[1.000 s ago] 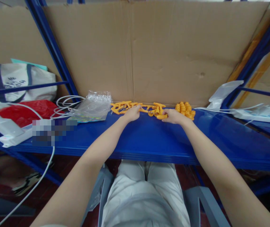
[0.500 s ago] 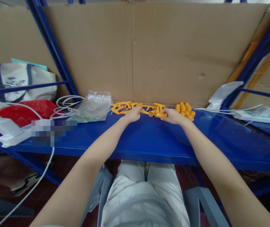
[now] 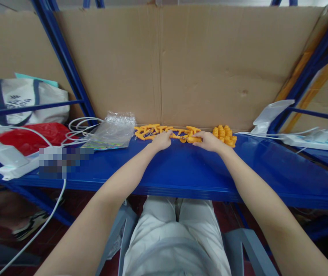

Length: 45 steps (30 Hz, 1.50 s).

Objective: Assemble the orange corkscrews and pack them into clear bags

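Head view: two orange parts lie between your hands, nearly in line.
Your left hand (image 3: pixel 161 141) has its fingers closed around the left part of a slender orange stem (image 3: pixel 175 136); your right hand (image 3: pixel 210 142) has thumb and fingers drawn in on the right end of a thicker orange piece (image 3: pixel 193 139). Both long axes run left to right across the gap, the stem nearer your left hand, the thicker piece nearer your right. A round amber end (image 3: pixel 183 139) sits between them; contact is too small to tell. Branching orange parts (image 3: pixel 146 132) lie beyond your left hand, clustered orange pieces (image 3: pixel 224 132) beyond your right.
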Each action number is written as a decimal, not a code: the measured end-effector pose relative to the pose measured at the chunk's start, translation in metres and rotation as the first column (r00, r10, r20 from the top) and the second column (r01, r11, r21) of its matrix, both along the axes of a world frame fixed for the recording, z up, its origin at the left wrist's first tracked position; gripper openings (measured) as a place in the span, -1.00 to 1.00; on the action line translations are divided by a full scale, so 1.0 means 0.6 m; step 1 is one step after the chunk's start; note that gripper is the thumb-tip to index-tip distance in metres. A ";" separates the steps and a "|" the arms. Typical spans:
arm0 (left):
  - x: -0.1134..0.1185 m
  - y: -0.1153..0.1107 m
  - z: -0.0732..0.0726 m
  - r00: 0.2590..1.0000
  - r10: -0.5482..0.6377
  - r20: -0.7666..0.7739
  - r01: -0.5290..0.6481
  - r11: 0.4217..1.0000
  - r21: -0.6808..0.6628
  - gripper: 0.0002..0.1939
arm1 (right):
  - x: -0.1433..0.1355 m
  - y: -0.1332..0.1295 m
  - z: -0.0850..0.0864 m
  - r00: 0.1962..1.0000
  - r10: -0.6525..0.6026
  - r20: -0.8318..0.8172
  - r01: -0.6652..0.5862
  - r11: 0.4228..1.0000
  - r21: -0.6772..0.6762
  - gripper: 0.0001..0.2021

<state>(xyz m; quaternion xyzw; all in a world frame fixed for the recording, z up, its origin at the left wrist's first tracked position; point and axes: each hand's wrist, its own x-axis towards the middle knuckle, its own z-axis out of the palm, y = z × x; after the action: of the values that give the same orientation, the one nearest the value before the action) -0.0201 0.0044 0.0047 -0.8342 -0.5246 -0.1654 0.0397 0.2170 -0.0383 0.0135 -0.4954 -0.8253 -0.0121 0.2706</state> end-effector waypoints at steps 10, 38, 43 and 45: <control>0.027 -0.034 0.005 0.998 -0.055 -0.013 0.055 0.998 0.010 -0.66 | -0.003 0.002 -0.005 0.998 0.065 0.016 -0.066 0.998 0.016 -0.69; 0.022 -0.017 0.002 0.944 -0.176 0.280 0.161 0.984 0.077 -0.70 | 0.007 0.007 -0.009 0.993 -0.024 -0.112 0.011 0.994 -0.113 -0.50; 0.018 -0.021 0.005 0.965 -0.142 0.221 0.120 0.987 0.111 -0.67 | 0.029 0.011 -0.010 0.930 0.001 -0.367 -0.107 0.958 -0.268 -0.49; 0.014 -0.015 0.002 0.958 -0.149 0.245 0.121 0.985 0.126 -0.68 | 0.033 0.008 -0.006 0.856 -0.012 -0.516 -0.197 0.917 -0.348 -0.55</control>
<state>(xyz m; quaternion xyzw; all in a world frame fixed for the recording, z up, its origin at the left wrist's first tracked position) -0.0117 -0.0046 0.0061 -0.8366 -0.4571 -0.3019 0.0066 0.2369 -0.0333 0.0098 -0.4833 -0.7336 0.2961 0.3749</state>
